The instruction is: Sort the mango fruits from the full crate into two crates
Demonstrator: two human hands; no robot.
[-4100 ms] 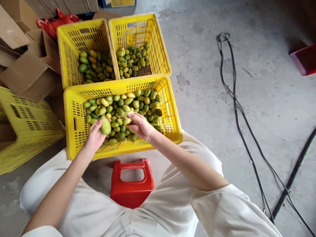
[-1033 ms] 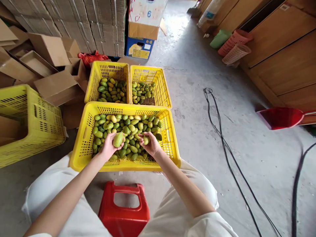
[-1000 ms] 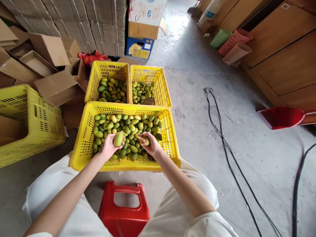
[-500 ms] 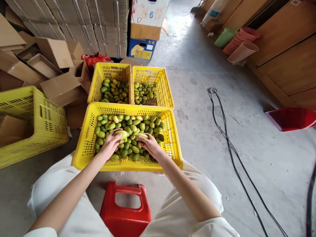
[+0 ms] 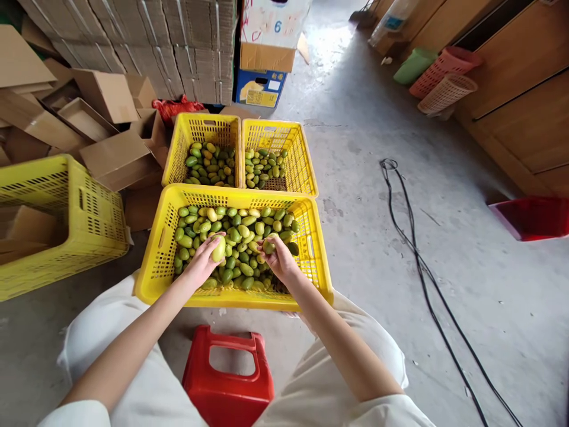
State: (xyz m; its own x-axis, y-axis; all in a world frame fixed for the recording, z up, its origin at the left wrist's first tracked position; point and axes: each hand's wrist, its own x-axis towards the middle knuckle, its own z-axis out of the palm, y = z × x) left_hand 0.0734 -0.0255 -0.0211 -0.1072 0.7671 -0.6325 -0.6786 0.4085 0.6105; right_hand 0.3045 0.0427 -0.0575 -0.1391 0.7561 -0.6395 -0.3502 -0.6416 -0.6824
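A wide yellow plastic crate (image 5: 149, 284) in front of me is filled with small green and yellowish mangoes (image 5: 246, 268). Over its left half, my left hand (image 5: 203, 261) is closed round a pale yellow-green mango (image 5: 218, 249). To the right, my right hand (image 5: 282, 261) grips another mango (image 5: 269, 245), greener and partly covered by the fingers. Both hands are just above the heap, a short gap between them.
Two smaller yellow crates (image 5: 242, 154) with mangoes adjoin the far side. Another yellow crate (image 5: 95, 207) and open cardboard boxes (image 5: 115, 157) lie left. Below the near rim is a red plastic stool (image 5: 229, 388). Black cable (image 5: 415, 249) crosses the floor at right.
Both mangoes have been turned in my hands and now stand more upright. My right hand has shifted slightly right, widening the gap. The whole view has moved slightly.
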